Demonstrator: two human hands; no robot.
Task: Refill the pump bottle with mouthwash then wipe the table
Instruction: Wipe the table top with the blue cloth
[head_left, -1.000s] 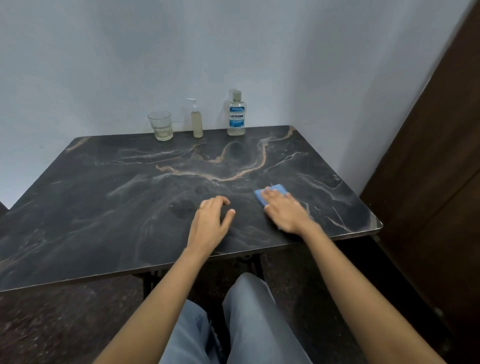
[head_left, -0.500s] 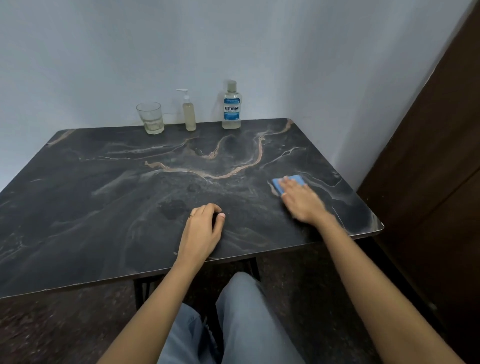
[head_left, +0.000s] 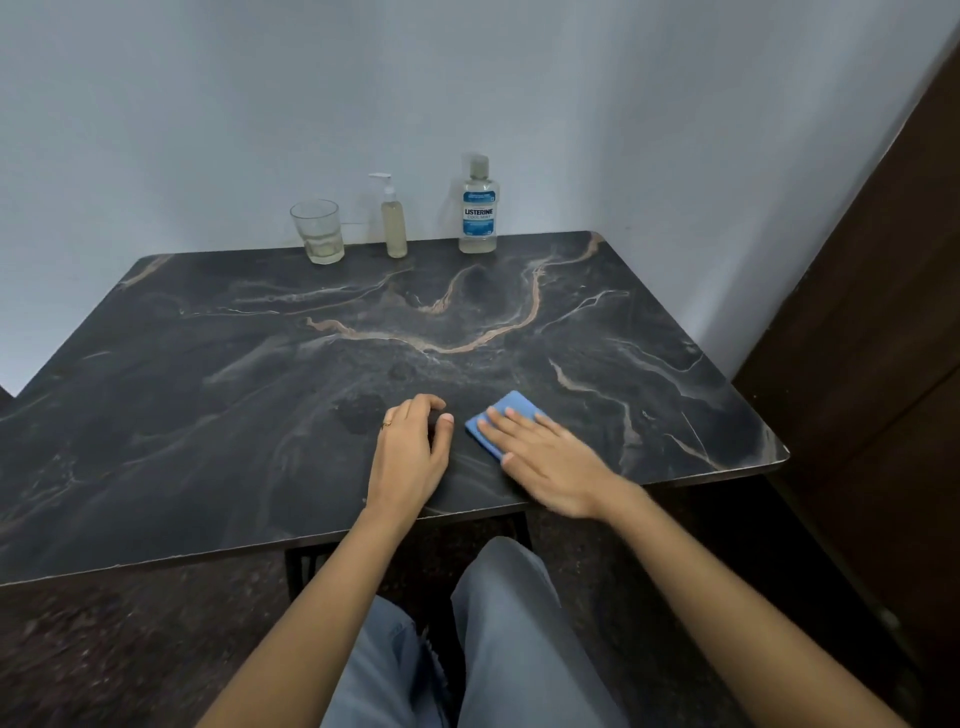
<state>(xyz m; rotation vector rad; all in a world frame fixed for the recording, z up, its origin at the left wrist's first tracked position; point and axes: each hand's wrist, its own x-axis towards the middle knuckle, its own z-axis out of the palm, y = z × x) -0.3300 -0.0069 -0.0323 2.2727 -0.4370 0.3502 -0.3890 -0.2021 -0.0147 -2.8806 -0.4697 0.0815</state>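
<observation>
A small pump bottle (head_left: 394, 228) of pale liquid stands at the back of the dark marble table (head_left: 208, 374). Right of it is the capped mouthwash bottle (head_left: 478, 210) with a blue label. My right hand (head_left: 545, 457) lies flat on a folded blue cloth (head_left: 506, 415) near the table's front edge, fingers spread over it. Just left of the cloth, my left hand (head_left: 413, 449) rests on the tabletop with fingers curled and holds nothing.
A clear drinking glass (head_left: 318, 232) with a little liquid stands left of the pump bottle. A white wall runs behind the table and a dark wooden door (head_left: 872, 312) is at the right. My legs (head_left: 498, 639) are under the front edge.
My right hand has slid the blue cloth leftward, from near the right edge back toward my left hand. The left hand has stayed in place.
</observation>
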